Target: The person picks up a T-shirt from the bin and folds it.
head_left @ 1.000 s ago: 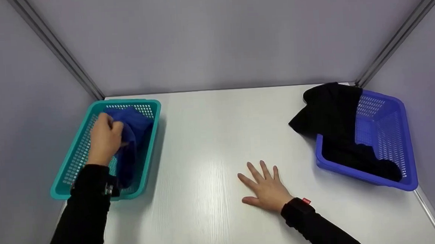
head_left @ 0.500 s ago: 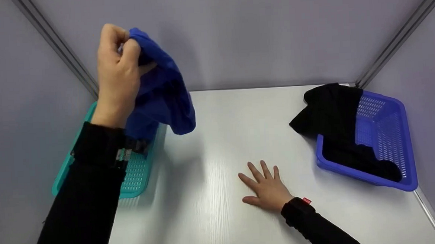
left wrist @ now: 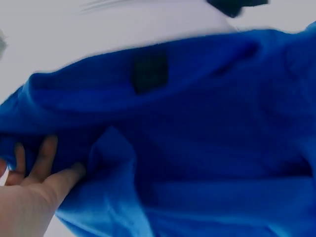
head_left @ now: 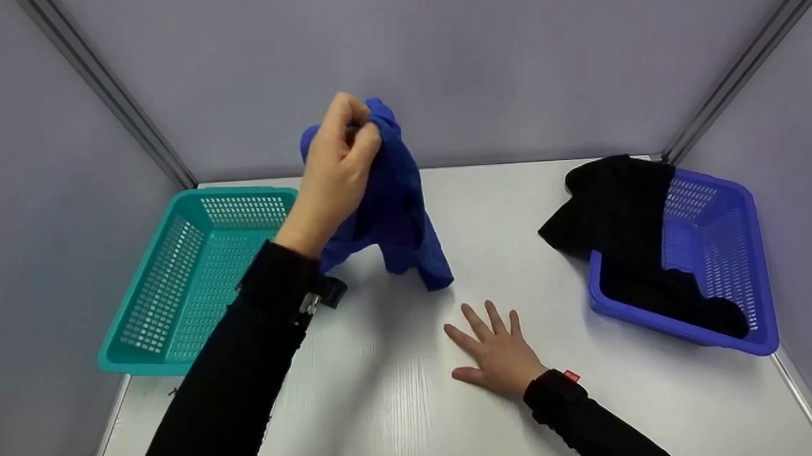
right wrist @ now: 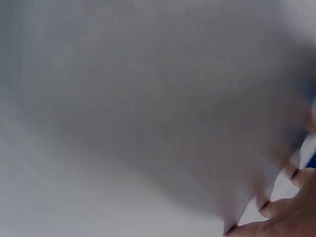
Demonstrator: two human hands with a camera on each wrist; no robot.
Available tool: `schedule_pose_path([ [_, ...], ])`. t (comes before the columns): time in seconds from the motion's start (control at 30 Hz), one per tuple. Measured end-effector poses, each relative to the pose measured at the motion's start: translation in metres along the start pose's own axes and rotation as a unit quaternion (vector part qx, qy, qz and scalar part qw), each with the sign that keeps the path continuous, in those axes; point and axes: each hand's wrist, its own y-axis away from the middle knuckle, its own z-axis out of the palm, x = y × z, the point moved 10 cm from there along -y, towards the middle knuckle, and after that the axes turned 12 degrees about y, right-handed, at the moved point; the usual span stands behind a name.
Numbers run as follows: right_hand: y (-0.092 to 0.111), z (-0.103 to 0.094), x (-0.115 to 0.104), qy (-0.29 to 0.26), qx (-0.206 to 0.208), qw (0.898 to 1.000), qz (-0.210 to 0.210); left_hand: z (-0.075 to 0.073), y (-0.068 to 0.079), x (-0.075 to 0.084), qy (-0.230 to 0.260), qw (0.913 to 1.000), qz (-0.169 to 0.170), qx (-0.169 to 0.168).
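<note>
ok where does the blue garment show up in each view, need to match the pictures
Head: blue garment near the middle, hanging from the left hand, right of the teal basket.
Left wrist: fills most of the picture.
Right wrist: only blue slivers at the right edge, possibly it.
Shared landmark: left hand, head and left wrist; right hand links head and right wrist.

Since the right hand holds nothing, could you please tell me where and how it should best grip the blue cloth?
I'd probably pinch the blue cloth at its lower right corner, bringing the right hand in from the right: that corner dangles loose nearest it, while the left hand grips the top.
</note>
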Motion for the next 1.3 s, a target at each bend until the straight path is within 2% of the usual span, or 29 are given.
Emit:
schedule_pose_path([
  [0.1,0.000,0.000,-0.001,-0.002,0.007,1.000,0.000,0.016,0.017,-0.030,-0.043,0.9971,-0.045,-0.043],
  [0.23,0.001,-0.003,-0.001,-0.016,0.021,1.000,0.000,0.038,0.047,-0.074,-0.081,0.9857,-0.109,-0.100],
  [0.3,0.002,-0.004,0.000,-0.027,0.028,0.999,0.000,0.050,0.066,-0.096,-0.093,0.9765,-0.143,-0.132],
  [0.4,0.003,-0.003,0.001,-0.032,0.029,0.999,0.000,0.068,0.098,-0.127,-0.111,0.9568,-0.192,-0.188],
  [0.47,0.002,-0.002,0.002,-0.035,0.026,0.999,0.003,0.079,0.118,-0.143,-0.127,0.9448,-0.209,-0.218],
  [0.53,0.001,-0.001,0.006,-0.048,0.016,0.999,0.012,0.089,0.135,-0.155,-0.132,0.9369,-0.219,-0.238],
  [0.6,-0.001,-0.005,0.011,-0.088,0.013,0.996,0.032,0.100,0.150,-0.164,-0.134,0.9326,-0.219,-0.254],
  [0.67,-0.003,-0.012,0.016,-0.156,0.017,0.986,0.056,0.110,0.162,-0.171,-0.131,0.9297,-0.219,-0.266],
  [0.77,-0.007,-0.025,0.020,-0.273,0.042,0.958,0.072,0.125,0.177,-0.174,-0.119,0.9284,-0.216,-0.278],
  [0.87,-0.009,-0.034,0.020,-0.364,0.062,0.926,0.077,0.138,0.185,-0.171,-0.107,0.9321,-0.199,-0.283],
  [1.0,-0.003,-0.045,0.032,-0.420,0.119,0.890,0.128,0.155,0.187,-0.154,-0.127,0.9378,-0.126,-0.298],
  [1.1,0.005,-0.052,0.047,-0.457,0.158,0.858,0.176,0.158,0.185,-0.144,-0.148,0.9438,-0.078,-0.285],
  [1.17,0.009,-0.053,0.056,-0.506,0.163,0.823,0.198,0.153,0.183,-0.145,-0.170,0.9463,-0.074,-0.265],
  [1.2,0.011,-0.054,0.061,-0.537,0.163,0.801,0.209,0.149,0.183,-0.150,-0.191,0.9444,-0.082,-0.255],
  [1.23,0.013,-0.055,0.066,-0.568,0.163,0.777,0.218,0.143,0.183,-0.156,-0.215,0.9407,-0.094,-0.245],
  [1.3,0.017,-0.059,0.074,-0.616,0.169,0.734,0.229,0.127,0.188,-0.173,-0.271,0.9250,-0.129,-0.233],
])
